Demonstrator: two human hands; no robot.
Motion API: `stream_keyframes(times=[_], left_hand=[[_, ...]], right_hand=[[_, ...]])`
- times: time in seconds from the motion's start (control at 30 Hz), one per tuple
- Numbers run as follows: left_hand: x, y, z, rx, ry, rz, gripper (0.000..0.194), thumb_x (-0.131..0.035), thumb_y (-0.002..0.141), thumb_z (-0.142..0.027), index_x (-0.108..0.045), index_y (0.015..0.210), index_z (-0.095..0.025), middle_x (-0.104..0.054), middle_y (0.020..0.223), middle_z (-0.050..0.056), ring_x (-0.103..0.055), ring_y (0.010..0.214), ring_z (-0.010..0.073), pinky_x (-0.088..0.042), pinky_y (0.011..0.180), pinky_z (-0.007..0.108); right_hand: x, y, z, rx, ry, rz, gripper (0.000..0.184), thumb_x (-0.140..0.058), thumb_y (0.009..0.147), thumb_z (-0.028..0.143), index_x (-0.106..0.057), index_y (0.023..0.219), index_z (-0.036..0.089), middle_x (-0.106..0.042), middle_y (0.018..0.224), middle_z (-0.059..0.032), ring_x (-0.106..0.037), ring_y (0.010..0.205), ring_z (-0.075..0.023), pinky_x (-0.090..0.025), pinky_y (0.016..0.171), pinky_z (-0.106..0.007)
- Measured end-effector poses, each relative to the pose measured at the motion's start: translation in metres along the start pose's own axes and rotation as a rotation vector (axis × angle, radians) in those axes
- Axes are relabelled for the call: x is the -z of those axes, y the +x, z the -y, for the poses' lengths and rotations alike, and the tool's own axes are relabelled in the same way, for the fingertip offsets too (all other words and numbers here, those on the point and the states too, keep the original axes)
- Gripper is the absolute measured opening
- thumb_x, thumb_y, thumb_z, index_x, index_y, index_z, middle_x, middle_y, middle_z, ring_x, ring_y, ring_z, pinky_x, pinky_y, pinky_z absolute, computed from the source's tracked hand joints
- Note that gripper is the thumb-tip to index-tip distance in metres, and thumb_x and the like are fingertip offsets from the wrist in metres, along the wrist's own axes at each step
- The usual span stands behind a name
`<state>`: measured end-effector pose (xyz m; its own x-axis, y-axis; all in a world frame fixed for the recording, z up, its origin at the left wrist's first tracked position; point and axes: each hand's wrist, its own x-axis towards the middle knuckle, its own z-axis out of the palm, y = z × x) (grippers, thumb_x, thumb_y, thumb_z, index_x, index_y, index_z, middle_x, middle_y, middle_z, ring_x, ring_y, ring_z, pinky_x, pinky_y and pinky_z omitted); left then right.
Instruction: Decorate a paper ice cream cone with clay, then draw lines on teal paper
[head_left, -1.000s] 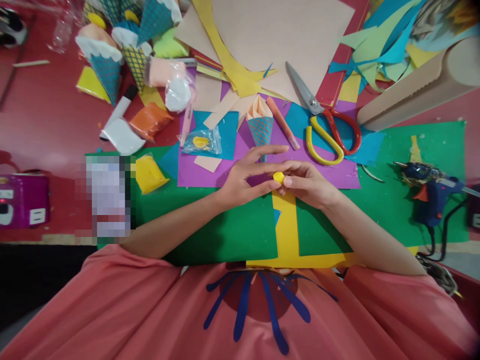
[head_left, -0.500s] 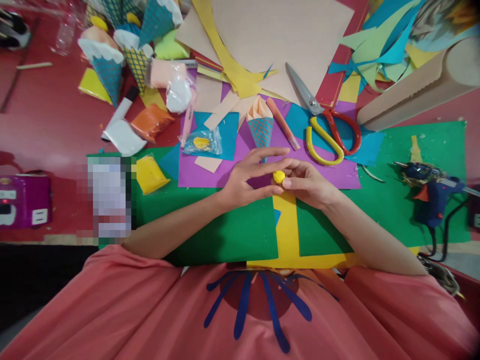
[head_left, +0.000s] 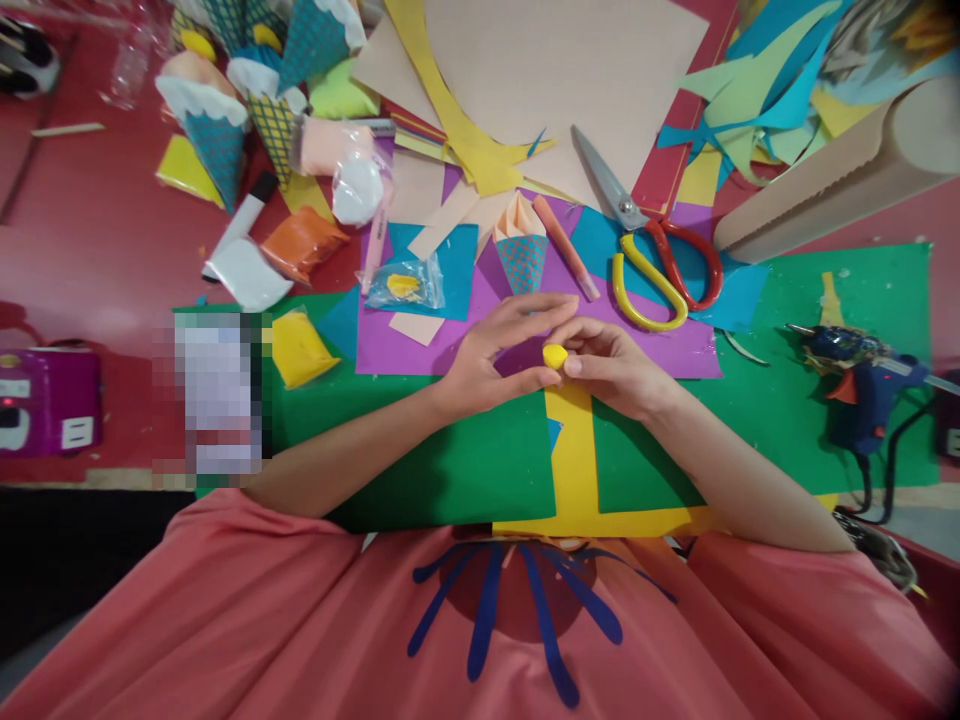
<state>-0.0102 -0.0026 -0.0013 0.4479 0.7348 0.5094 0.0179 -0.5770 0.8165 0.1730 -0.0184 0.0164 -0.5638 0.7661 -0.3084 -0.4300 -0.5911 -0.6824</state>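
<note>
A small yellow lump of modelling clay (head_left: 555, 357) is pinched between the thumb and fingers of my right hand (head_left: 619, 365). My left hand (head_left: 495, 355) is open around its other side, fingers stretched out above and thumb just below the clay; whether the thumb touches it I cannot tell. Just beyond my hands a paper cone with blue check and peach folds (head_left: 520, 250) lies on purple sheet (head_left: 420, 352). Beside the cone is an orange marker-like stick (head_left: 566, 247). A clear bag with a yellow piece (head_left: 405, 286) lies left of the cone.
Scissors with red and yellow handles (head_left: 637, 225) lie beyond my right hand. A blue glue gun (head_left: 870, 390) rests on green sheet at right, near a rolled beige sheet (head_left: 832, 175). At left are clay packets, a yellow one (head_left: 302, 348) and an orange one (head_left: 304, 245), and finished cones (head_left: 214, 130).
The yellow clay has turned and shifted slightly left in my right fingers, looking more pointed now. My left fingers have drawn up a little from it.
</note>
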Motion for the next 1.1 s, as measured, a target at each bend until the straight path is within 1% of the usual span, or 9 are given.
stream_keyframes(times=[0.13,0.27,0.33,0.53,0.63,0.8,0.87,1.0,1.1], left_hand=[[-0.0005,-0.0007,0.0014,-0.005,0.026,-0.019,0.036,-0.062,0.091,-0.039,-0.061,0.127,-0.044,-0.065,0.132,-0.001,-0.064,0.118,0.0199,-0.057,0.1,0.041],[0.0003,-0.0016,0.0019,-0.015,0.026,-0.038,0.034,-0.063,0.092,-0.034,-0.063,0.123,-0.047,-0.065,0.132,-0.003,-0.065,0.117,0.0179,-0.058,0.098,0.039],[0.0004,-0.0016,0.0022,-0.038,0.011,-0.039,0.036,-0.064,0.091,-0.03,-0.063,0.123,-0.046,-0.065,0.132,-0.003,-0.064,0.117,0.017,-0.056,0.1,0.038],[-0.0013,-0.0007,0.0033,-0.032,0.007,-0.025,0.047,-0.063,0.09,-0.045,-0.053,0.135,-0.044,-0.064,0.133,0.001,-0.063,0.119,0.0205,-0.056,0.1,0.042],[-0.0016,-0.0013,0.0037,-0.026,0.031,-0.038,0.04,-0.063,0.091,-0.039,-0.058,0.129,-0.047,-0.065,0.131,-0.001,-0.064,0.117,0.018,-0.056,0.099,0.04],[-0.0003,-0.0013,0.0034,-0.031,0.036,-0.051,0.034,-0.065,0.091,-0.031,-0.064,0.12,-0.048,-0.066,0.13,-0.004,-0.065,0.115,0.016,-0.057,0.098,0.037],[0.0,-0.0008,0.0029,-0.037,0.039,-0.048,0.031,-0.064,0.091,-0.034,-0.065,0.12,-0.044,-0.066,0.129,-0.002,-0.065,0.115,0.0167,-0.057,0.098,0.037],[-0.0003,-0.0004,0.0022,0.0,0.046,-0.018,0.043,-0.062,0.089,-0.051,-0.059,0.131,-0.04,-0.066,0.129,0.004,-0.064,0.117,0.0201,-0.056,0.099,0.041],[-0.0006,-0.0009,0.0028,0.006,0.056,-0.025,0.031,-0.064,0.09,-0.043,-0.067,0.12,-0.04,-0.067,0.128,0.001,-0.065,0.115,0.0191,-0.056,0.097,0.04]], right_hand=[[0.0001,0.0004,0.0003,-0.004,0.017,-0.006,0.03,-0.088,0.064,0.025,-0.069,0.086,0.02,-0.069,0.077,0.0063,-0.065,0.068,-0.0046,-0.053,0.07,-0.017],[0.0029,0.0001,-0.0003,-0.042,-0.022,0.025,0.035,-0.087,0.066,0.037,-0.069,0.089,0.017,-0.07,0.076,0.0035,-0.064,0.065,-0.0064,-0.052,0.066,-0.02],[0.0026,-0.0003,-0.0001,-0.05,-0.037,0.015,0.035,-0.087,0.065,0.038,-0.069,0.087,0.017,-0.07,0.072,0.0033,-0.064,0.063,-0.0069,-0.052,0.065,-0.02],[-0.0004,-0.0008,0.0014,-0.017,-0.009,-0.015,0.03,-0.088,0.064,0.028,-0.068,0.084,0.018,-0.067,0.075,0.0059,-0.063,0.066,-0.0049,-0.052,0.066,-0.018],[0.0013,0.0,0.0005,-0.006,0.002,0.029,0.029,-0.087,0.065,0.026,-0.067,0.085,0.019,-0.067,0.074,0.0061,-0.063,0.066,-0.0044,-0.051,0.065,-0.016],[0.0036,0.0008,-0.0007,-0.016,-0.011,0.053,0.031,-0.086,0.068,0.033,-0.07,0.09,0.019,-0.07,0.074,0.0053,-0.065,0.063,-0.0045,-0.053,0.066,-0.017],[0.0025,0.0003,0.0001,-0.01,-0.013,0.017,0.028,-0.086,0.067,0.032,-0.071,0.087,0.019,-0.071,0.074,0.0057,-0.065,0.063,-0.004,-0.052,0.066,-0.016],[-0.0006,-0.0009,0.0022,-0.012,-0.013,-0.035,0.028,-0.089,0.062,0.027,-0.071,0.082,0.019,-0.07,0.075,0.006,-0.064,0.065,-0.0038,-0.051,0.065,-0.015],[-0.0013,-0.0009,0.0024,-0.007,-0.007,-0.015,0.03,-0.09,0.06,0.026,-0.07,0.081,0.018,-0.068,0.072,0.0064,-0.063,0.065,-0.0042,-0.05,0.065,-0.016]])
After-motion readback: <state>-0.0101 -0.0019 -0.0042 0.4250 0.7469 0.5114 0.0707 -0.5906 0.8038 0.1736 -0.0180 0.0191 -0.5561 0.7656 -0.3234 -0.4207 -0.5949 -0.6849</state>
